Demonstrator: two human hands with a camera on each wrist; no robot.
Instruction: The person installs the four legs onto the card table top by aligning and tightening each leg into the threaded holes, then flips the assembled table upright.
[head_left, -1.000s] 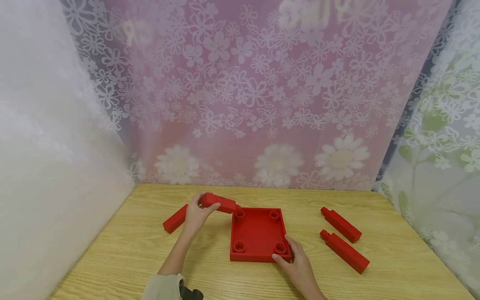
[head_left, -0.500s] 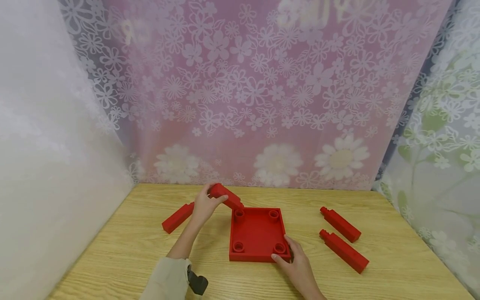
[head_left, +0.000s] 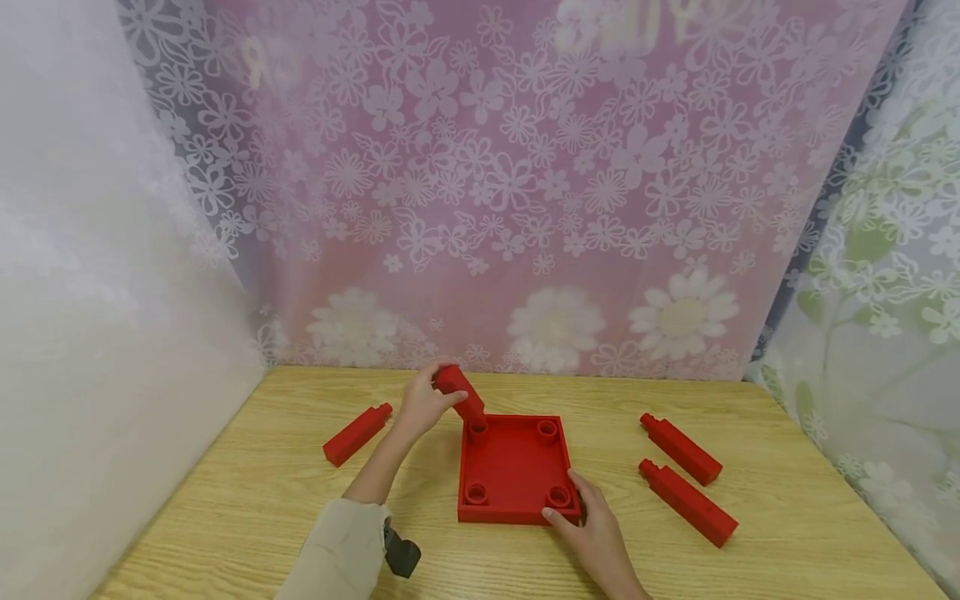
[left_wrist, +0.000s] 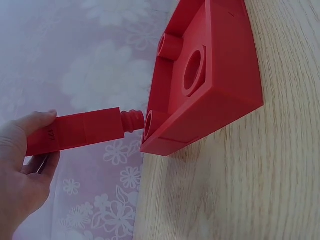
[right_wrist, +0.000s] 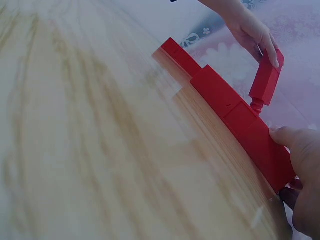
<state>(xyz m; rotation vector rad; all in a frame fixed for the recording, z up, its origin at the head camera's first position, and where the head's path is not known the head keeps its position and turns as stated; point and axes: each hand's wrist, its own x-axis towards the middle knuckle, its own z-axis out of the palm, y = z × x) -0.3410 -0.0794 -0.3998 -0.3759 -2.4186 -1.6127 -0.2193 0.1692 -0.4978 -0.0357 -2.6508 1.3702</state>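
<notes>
A red square tray-like piece (head_left: pixel 517 467) with a round socket at each corner lies on the table, sockets up. My left hand (head_left: pixel 426 406) pinches a red square leg (head_left: pixel 463 393) between thumb and fingers. The leg tilts, its threaded end (left_wrist: pixel 132 121) pointing down at the far-left socket (left_wrist: pixel 151 125); in the left wrist view it is right at the socket mouth, and I cannot tell whether it is inside. At the near-right corner my right hand (head_left: pixel 596 533) grips the square piece, thumb on the front wall and fingers along the right side.
One loose red leg (head_left: pixel 357 435) lies left of the square piece. Two more, an upper leg (head_left: pixel 682 448) and a lower leg (head_left: pixel 688 503), lie to the right. Beyond the far edge of the wooden table (head_left: pixel 300 392) hangs a flowered curtain (head_left: pixel 480 208).
My left hand has moved right and tipped the leg steeper, bringing its threaded end to the far-left socket. The right hand and the square piece stay in place.
</notes>
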